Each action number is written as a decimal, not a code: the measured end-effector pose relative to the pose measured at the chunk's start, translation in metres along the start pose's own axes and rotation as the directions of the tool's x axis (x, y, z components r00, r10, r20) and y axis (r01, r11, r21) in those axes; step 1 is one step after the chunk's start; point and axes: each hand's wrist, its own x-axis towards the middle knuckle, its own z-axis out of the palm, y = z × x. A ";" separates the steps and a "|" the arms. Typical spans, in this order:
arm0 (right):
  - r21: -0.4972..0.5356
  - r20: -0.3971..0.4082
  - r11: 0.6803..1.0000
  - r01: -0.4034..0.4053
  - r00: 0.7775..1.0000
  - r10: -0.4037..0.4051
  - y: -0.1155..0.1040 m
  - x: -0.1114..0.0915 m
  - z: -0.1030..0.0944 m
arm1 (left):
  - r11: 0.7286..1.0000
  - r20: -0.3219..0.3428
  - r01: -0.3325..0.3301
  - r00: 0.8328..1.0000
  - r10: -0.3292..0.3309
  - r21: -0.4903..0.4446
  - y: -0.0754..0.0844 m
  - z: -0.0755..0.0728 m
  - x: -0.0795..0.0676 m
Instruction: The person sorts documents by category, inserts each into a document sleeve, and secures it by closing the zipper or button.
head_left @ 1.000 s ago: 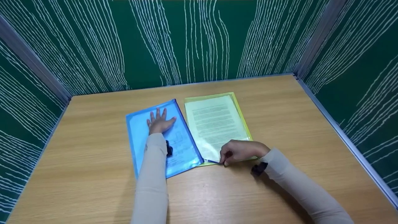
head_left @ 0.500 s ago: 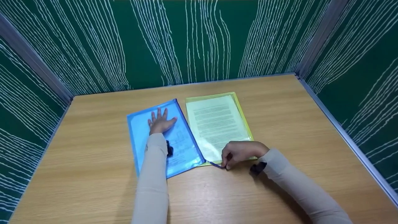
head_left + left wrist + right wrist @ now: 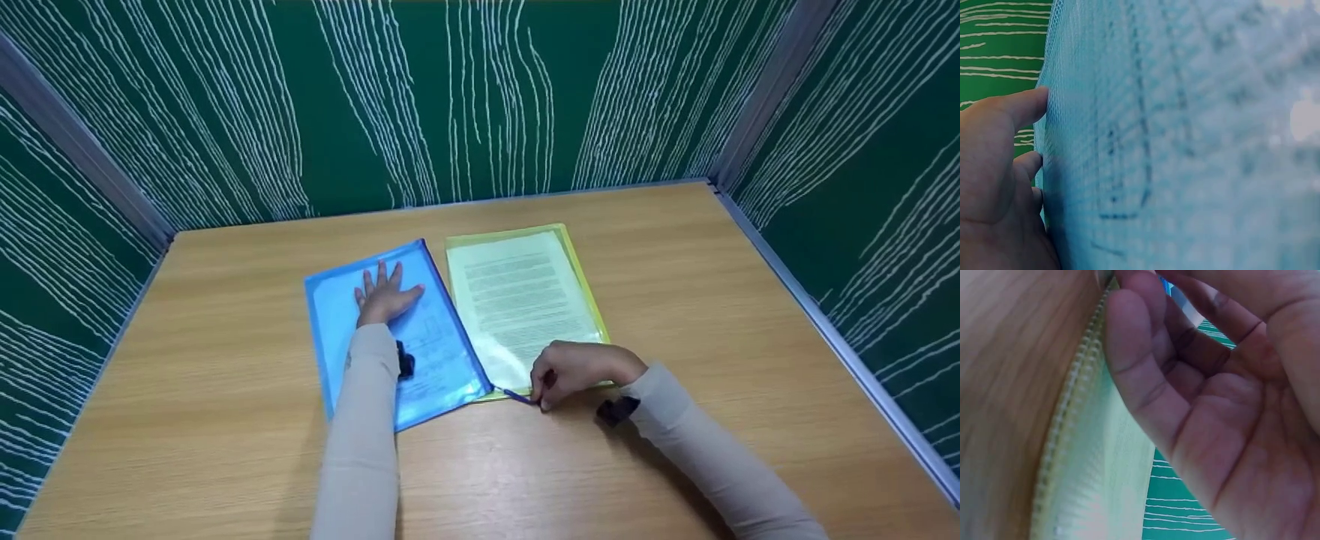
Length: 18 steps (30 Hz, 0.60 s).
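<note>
Left hand (image 3: 384,298) lies flat with its fingers spread and straight, palm pressed down on the far half of the blue zip pouch (image 3: 442,360), and the left wrist view shows the thumb and fingers laid against the blue mesh with printed paper blurred behind it. Right hand (image 3: 581,367) is curled in at the near edge of the yellow zip pouch (image 3: 585,277), thumb and forefinger pinching the small dark blue zipper pull (image 3: 517,395) that juts out from the blue pouch's near right corner. In the right wrist view the fingers (image 3: 1145,377) are bent over the yellow pouch's zipper teeth, the tip of the thumb right at the seam; the pull itself is too hidden there to make out. The two pouches lie side by side in the middle of the wooden table (image 3: 225,442), blue on the left and tilted, yellow on the right with a printed sheet (image 3: 517,292) showing through, their long edges touching or very nearly so. There's bare wood on every side: a wide strip to the left, another to the right up to the metal rail, and a broad band at the near edge. Green partition walls (image 3: 450,97) with white lines close off the left, far and right sides.
</note>
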 end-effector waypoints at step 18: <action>-0.122 -0.075 0.991 0.045 0.996 -0.055 -0.001 -0.002 0.011 | 0.946 -0.183 -0.187 0.973 0.141 -0.265 -0.013 -0.001 0.002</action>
